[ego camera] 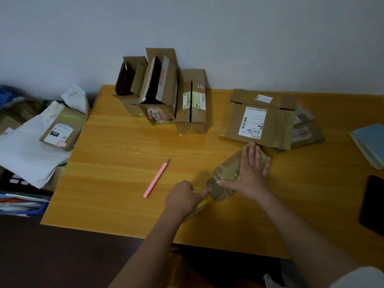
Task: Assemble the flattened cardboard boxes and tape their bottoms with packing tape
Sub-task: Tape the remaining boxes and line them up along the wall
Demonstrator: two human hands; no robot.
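Observation:
A small cardboard box [225, 173] lies on the wooden table [124, 163], its top covered in glossy tape. My right hand [251, 169] lies flat on it with straight, spread fingers. My left hand [185, 197] is curled at the box's near-left end, gripping a roll of clear packing tape [198, 206] whose strip runs onto the box. A flattened box with a white label [257, 123] lies just beyond. Three assembled boxes [160, 94] stand at the back of the table.
A pink utility knife [156, 178] lies left of my hands. Flattened cardboard [305, 132] sits under the labelled box. A blue notebook [369, 144] and a dark phone [374, 204] are at the right edge. Paper and a box [60, 129] pile up left of the table.

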